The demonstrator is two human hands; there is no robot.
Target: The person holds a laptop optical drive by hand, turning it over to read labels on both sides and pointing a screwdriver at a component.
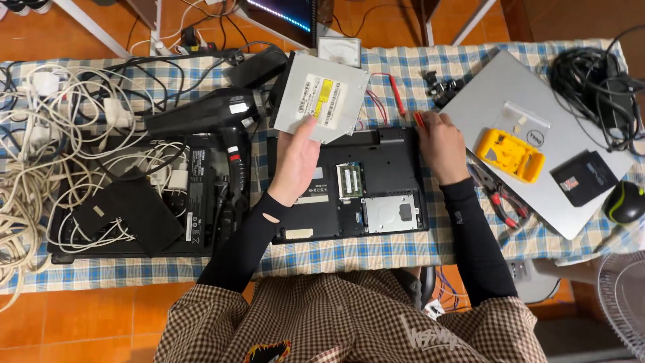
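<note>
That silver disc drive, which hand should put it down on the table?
Probably the left hand. It already grips the silver disc drive, lifted above the open black laptop. The right hand rests on the laptop's edge with a red-handled tool and would have to let go first.

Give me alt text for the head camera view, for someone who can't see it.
The left hand holds a silver optical drive above an opened black laptop lying underside-up on a checked tablecloth. The right hand rests on the laptop's edge, with a red screwdriver nearby.
</note>
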